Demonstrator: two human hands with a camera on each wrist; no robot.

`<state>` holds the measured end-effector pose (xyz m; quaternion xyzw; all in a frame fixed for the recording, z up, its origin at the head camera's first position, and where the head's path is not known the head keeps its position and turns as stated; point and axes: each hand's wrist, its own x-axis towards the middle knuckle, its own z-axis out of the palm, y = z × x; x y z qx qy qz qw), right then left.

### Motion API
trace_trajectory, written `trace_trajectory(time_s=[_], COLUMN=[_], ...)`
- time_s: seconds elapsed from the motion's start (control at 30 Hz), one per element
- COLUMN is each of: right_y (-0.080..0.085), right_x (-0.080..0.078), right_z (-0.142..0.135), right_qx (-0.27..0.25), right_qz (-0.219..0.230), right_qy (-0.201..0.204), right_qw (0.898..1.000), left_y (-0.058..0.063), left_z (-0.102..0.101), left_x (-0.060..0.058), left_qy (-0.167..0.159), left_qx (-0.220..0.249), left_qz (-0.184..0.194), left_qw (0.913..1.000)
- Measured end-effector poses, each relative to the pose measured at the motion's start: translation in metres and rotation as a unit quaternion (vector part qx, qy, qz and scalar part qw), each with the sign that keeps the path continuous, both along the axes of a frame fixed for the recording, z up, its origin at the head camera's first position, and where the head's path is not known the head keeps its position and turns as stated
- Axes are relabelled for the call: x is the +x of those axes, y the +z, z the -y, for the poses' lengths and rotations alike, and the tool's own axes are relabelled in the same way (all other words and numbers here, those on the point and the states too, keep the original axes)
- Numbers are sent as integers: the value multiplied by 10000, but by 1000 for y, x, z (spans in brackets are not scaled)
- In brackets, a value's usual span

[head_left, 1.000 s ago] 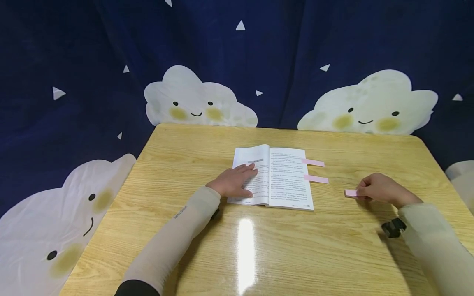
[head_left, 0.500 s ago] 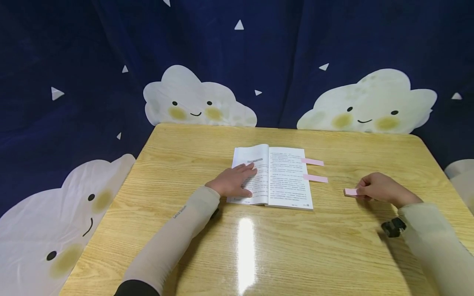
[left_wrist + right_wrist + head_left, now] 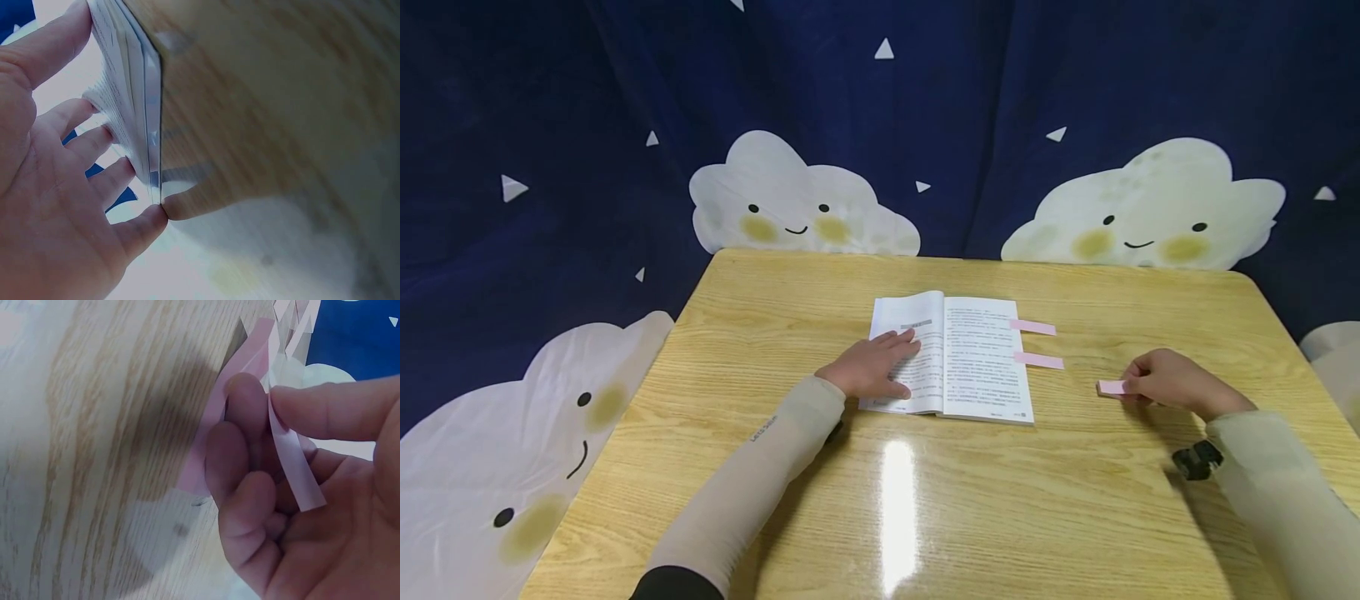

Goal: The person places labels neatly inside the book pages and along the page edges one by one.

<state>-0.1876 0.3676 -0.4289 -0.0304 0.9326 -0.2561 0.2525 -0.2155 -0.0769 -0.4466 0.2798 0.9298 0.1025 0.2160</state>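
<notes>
An open book [image 3: 985,358] lies on the wooden table in the head view. My left hand [image 3: 871,368] rests on its left page with fingers spread; the left wrist view shows the fingers reaching over the page edges. Two pink sticky tabs, an upper tab [image 3: 1033,328] and a lower tab [image 3: 1039,361], jut from the right page. To the right of them, my right hand [image 3: 1172,385] pinches a thin pink sticky strip [image 3: 299,469] between thumb and forefinger. This strip bends away from a pink sticky-note pad [image 3: 209,419] on the table, seemingly meeting it at the far end.
The wooden table [image 3: 1015,508] extends around the book. Behind it hangs a dark blue curtain [image 3: 962,100] with smiling white clouds. A small black device [image 3: 1197,460] sits at the right wrist.
Both hands stay in nearly the same places, and the book and tabs look unchanged. Only a very slight shift of the whole head view shows.
</notes>
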Motion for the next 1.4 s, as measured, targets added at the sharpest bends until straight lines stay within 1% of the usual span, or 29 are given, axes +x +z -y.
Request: trace_trajectory(time_s=[0.2, 0.4, 0.9, 1.4], right_y=[-2, 0, 0, 4], right_x=[-1, 0, 0, 1], right_z=[-2, -2, -2, -1], right_qx=[23, 60, -41, -27], right_qz=[-10, -55, 44, 56], right_qy=[23, 82, 81, 123], right_qw=[10000, 9999, 9999, 9999], left_y=[1, 2, 0, 3], left_z=[0, 0, 0, 1], left_x=[0, 0, 0, 1], left_qy=[-23, -44, -28, -36], left_qx=[3, 32, 8, 40], left_qz=[0, 32, 18, 59], left_qw=[10000, 10000, 10000, 10000])
